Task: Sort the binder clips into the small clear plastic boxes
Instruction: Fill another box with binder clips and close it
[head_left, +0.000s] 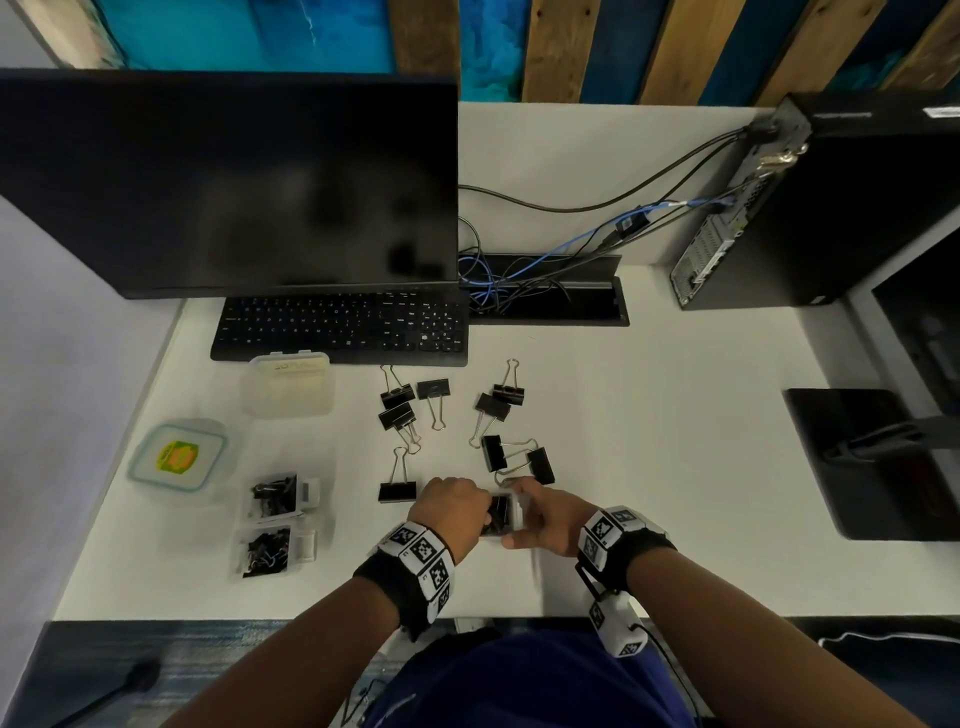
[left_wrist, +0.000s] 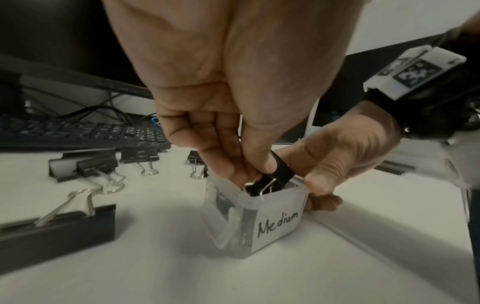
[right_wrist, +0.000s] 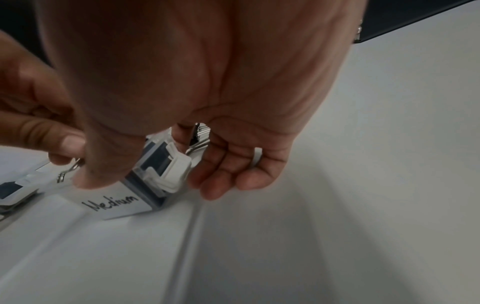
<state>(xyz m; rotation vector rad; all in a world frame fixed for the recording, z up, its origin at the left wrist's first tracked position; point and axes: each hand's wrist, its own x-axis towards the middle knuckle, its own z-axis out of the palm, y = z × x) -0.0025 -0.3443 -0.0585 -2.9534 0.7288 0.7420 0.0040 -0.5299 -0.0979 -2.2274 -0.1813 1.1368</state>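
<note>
Left hand (left_wrist: 233, 102) pinches a binder clip (left_wrist: 281, 171) into the "Medium" box (left_wrist: 275, 226), gripped by right hand (left_wrist: 337, 156).

Handwritten "Medium" — black marker on a white label (left_wrist: 279, 227) across the small clear plastic box (left_wrist: 228, 207).

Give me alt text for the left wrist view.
The left hand pushes a black binder clip into a small clear box labelled "Medium", while the right hand steadies the box at its far rim. Larger binder clips lie loose on the white desk to the left, with a keyboard behind them.
</note>
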